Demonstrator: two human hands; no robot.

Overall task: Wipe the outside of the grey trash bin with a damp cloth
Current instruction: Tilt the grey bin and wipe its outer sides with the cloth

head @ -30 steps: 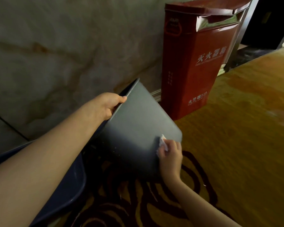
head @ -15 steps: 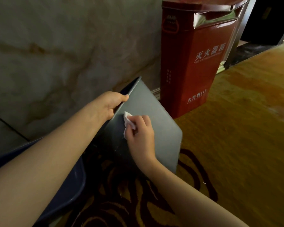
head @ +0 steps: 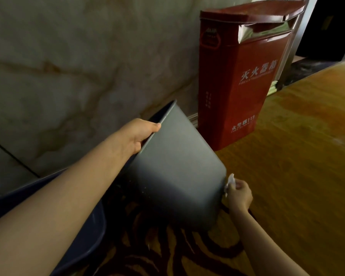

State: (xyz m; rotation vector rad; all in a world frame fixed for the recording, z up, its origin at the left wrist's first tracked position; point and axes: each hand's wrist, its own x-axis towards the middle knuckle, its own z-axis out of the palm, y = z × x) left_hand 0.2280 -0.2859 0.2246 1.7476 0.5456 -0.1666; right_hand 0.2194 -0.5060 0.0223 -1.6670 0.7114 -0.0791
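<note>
From the head view, your left hand (head: 136,134) grips the rim of the smooth grey plastic trash bin (head: 177,166), tilted on the patterned brown carpet (head: 297,156) beside a tall red metal box (head: 239,86). Your right hand (head: 237,195) pinches a small white cloth (head: 229,181) against the bin's lower right edge.

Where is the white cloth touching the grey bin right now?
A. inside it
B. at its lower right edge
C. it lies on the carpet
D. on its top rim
B: the right hand presses the cloth against the bin at its lower right edge, while the left hand grips the rim.
</note>
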